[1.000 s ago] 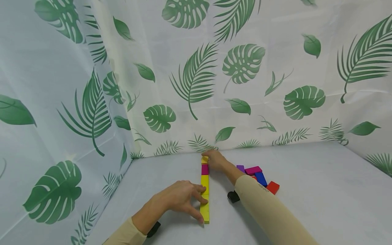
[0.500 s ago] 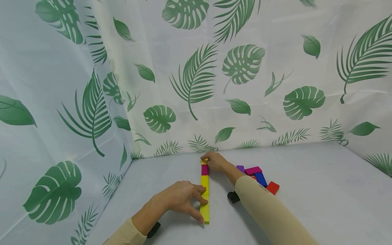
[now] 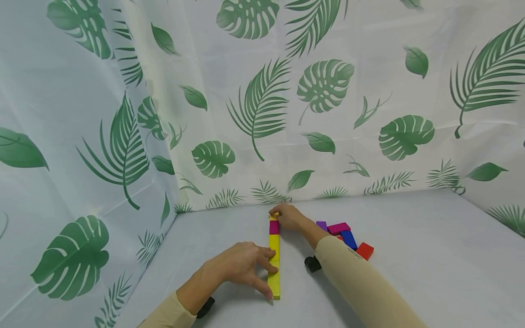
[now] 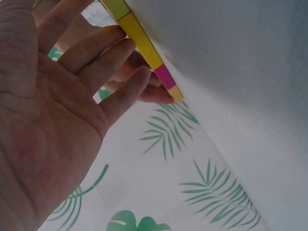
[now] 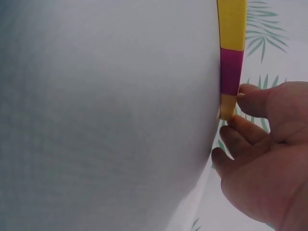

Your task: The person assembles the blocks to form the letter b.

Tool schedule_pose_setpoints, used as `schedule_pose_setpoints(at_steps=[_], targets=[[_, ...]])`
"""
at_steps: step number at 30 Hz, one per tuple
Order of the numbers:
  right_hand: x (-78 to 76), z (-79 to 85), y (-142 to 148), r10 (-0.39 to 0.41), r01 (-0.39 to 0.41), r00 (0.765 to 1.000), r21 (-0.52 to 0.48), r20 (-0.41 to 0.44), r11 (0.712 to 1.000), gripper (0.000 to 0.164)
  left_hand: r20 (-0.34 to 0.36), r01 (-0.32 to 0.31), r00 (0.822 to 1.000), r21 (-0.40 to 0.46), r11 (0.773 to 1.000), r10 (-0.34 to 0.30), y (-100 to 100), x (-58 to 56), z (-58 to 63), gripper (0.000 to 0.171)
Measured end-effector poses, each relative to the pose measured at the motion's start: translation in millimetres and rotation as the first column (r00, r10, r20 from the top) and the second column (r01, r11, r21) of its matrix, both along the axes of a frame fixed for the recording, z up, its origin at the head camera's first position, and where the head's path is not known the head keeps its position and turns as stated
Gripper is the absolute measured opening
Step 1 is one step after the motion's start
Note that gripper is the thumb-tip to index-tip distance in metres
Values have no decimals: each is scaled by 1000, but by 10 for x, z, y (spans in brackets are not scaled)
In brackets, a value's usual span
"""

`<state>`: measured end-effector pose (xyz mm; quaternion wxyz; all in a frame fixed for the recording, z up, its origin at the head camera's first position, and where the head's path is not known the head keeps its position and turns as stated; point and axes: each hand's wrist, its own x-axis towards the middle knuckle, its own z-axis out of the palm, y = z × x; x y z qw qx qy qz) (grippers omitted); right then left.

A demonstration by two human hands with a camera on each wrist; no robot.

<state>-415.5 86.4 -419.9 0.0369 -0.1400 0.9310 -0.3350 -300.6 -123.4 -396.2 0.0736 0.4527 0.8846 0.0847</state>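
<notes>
White sheeting [image 3: 352, 182] printed with green leaves is walling the place in, standing beyond and to both sides of the row of blocks [image 3: 276, 241], creases showing; below, a pale grey tabletop [image 3: 418, 264] is spreading all around that row. Two beige sleeves [image 3: 361, 278] are slanting in, one on either side of it. And the row itself is lying flat, running straight away from the person: two long yellow blocks, then a magenta block [image 3: 274, 227]. To its left, the left hand [image 3: 244, 264] is spreading its fingers wide, fingertips touching the yellow blocks, thumb at the near end. At the far end, the right hand [image 3: 288, 216] is pinching narrow. Right of the row, loose blocks [image 3: 348, 239] are clustering: purple, magenta, blue, red, the sleeve partly covering them. Smallest, the end block [image 5: 227, 107], orange-yellow, is sitting against the magenta one, between right thumb and forefinger.
</notes>
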Motion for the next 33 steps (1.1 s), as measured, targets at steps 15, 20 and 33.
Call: schedule_pose_setpoints(at_steps=[15, 20, 33], targets=[[19, -4, 26, 30, -30, 999, -6, 13, 1000, 36, 2, 3, 1000, 6, 1000, -3, -5, -17, -20, 61], [15, -16, 36, 34, -34, 999, -3, 18, 999, 36, 12, 1, 1000, 7, 1000, -1, -6, -12, -8, 61], [32, 3, 70, 62, -62, 998, 13, -10, 998, 36, 26, -6, 1000, 10, 1000, 6, -1, -9, -2, 60]])
